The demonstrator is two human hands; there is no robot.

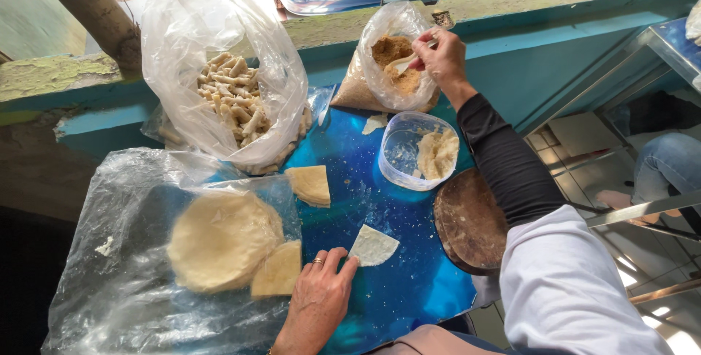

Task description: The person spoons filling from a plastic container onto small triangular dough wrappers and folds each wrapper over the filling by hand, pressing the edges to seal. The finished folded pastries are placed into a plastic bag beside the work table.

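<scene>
Lying flat, pale triangular wrapper (373, 246)

Tabletop (380, 282) glossy blue w/ pale specks; at 12 o'clock, brown crumb filling (391, 52) in clear bag; at 9, cream-yellow dough discs (219, 238); at 10, beige rolls (230, 96); at 3, mottled dark-brown round board (467, 220); black sleeve (504, 161).
</scene>
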